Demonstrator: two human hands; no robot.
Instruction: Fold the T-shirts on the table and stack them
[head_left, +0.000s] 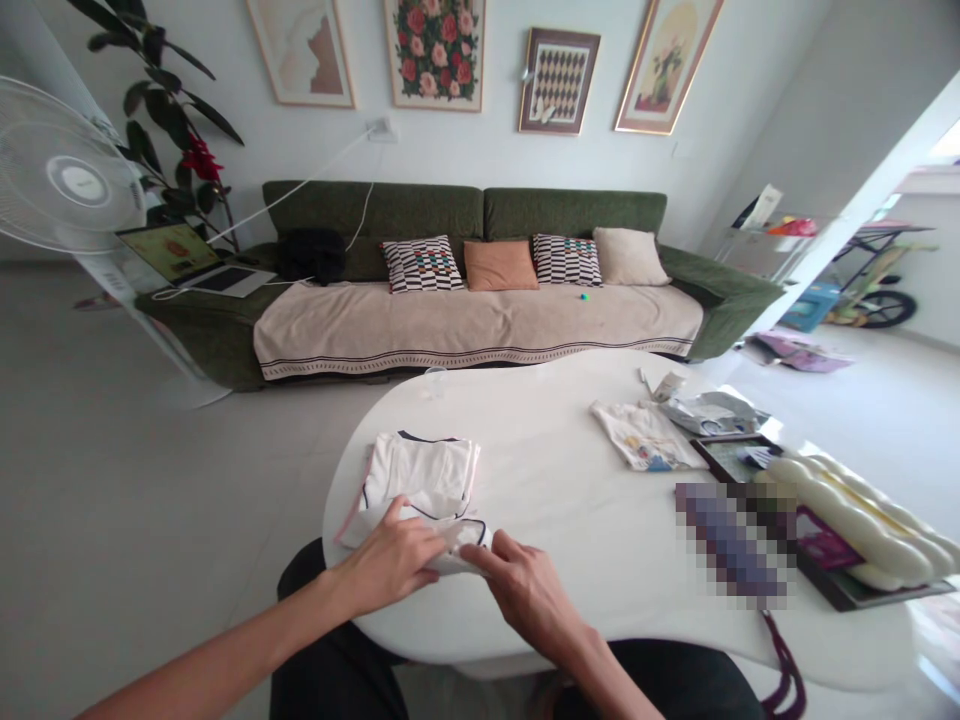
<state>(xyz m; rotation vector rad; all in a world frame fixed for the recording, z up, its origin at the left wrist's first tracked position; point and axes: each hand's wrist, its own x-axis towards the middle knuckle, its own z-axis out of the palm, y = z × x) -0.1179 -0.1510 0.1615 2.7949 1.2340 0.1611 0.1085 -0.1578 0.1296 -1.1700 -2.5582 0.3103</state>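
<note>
A white garment with dark navy trim and a pinkish edge lies on the near left of the white table. Its near part is bunched up between my two hands. My left hand presses on this part, its fingers curled over the cloth. At the near right corner, my right hand pinches the fabric between thumb and fingers, close to a navy-trimmed edge. Some fingertips are hidden by the cloth and the hands themselves.
Right of the hands lie a folded printed cloth, a silvery plastic bag, a blurred purple item and a dark tray bearing a cream puffy object. A green sofa stands behind; a fan is left.
</note>
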